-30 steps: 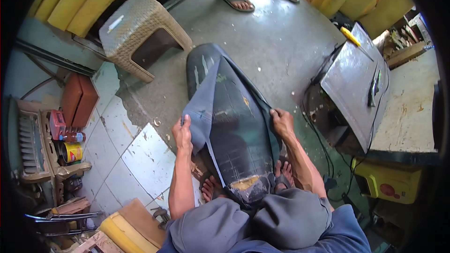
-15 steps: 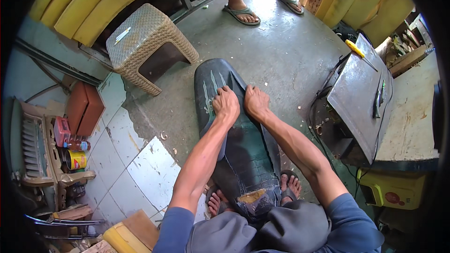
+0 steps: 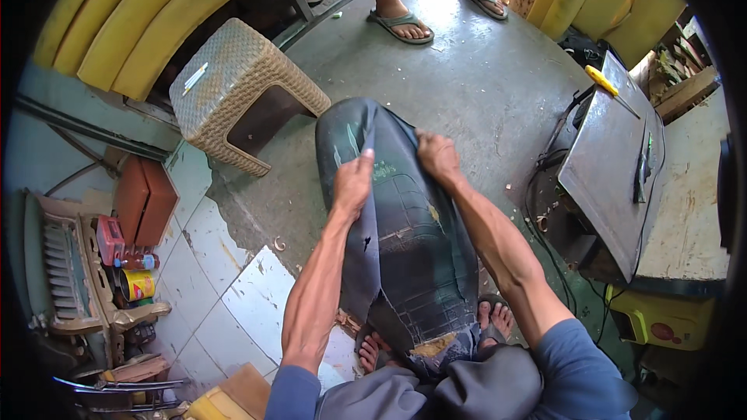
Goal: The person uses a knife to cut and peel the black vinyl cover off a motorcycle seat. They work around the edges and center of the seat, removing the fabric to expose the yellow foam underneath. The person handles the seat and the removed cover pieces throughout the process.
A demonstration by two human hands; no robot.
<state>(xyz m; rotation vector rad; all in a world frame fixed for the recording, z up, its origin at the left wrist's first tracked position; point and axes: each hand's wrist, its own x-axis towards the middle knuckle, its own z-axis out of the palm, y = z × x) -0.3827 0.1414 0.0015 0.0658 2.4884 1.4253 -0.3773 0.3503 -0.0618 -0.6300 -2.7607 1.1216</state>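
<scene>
A long, worn motorcycle seat [image 3: 412, 264] lies lengthwise in front of me, its near end between my legs. Its black seat cover [image 3: 360, 245] hangs loose and folded, with a small tear on the left side and torn edges near my knees. There, a patch of yellow-brown foam [image 3: 433, 344] shows through. My left hand [image 3: 354, 184] pinches a fold of the cover on the left, thumb on top. On the opposite side my right hand [image 3: 438, 154] has its fingers curled around the cover's other edge. Both hands are toward the far half of the seat.
A woven-pattern stool [image 3: 226, 85] with white sticks on top stands far left. To the right is a metal-topped surface [image 3: 611, 163] bearing a yellow-handled screwdriver [image 3: 611, 89]. Another person's sandalled feet [image 3: 405, 25] are at the back. Yellow foam pieces [image 3: 148, 12] lean far left.
My hands have moved apart, the left toward me and outward, the right outward. The cover is now spread between them, showing more of the quilted-looking surface. My view has shifted slightly.
</scene>
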